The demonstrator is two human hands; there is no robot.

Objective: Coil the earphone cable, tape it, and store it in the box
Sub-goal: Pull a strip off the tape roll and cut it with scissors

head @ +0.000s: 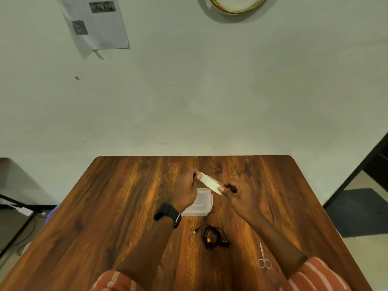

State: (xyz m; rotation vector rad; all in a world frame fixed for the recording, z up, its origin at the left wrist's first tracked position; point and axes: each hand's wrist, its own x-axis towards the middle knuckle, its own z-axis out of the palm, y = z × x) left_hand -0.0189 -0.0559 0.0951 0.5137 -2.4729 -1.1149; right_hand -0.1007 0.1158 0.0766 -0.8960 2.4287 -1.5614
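Observation:
A strip of white tape [210, 183] is stretched in the air between both hands, above the table. My left hand [185, 191] pinches its far left end. My right hand [239, 195] pinches its near right end. Below the hands sits a small clear plastic box [202, 203] with its lid on, partly hidden by my left hand. The black earphone cable [212, 237] lies coiled on the wooden table [105, 206], nearer to me than the box, with its plug pointing left.
Small metal scissors [263, 258] lie on the table at the near right, beside my right forearm. A black watch [168, 214] is on my left wrist. The table's far edge meets a pale wall.

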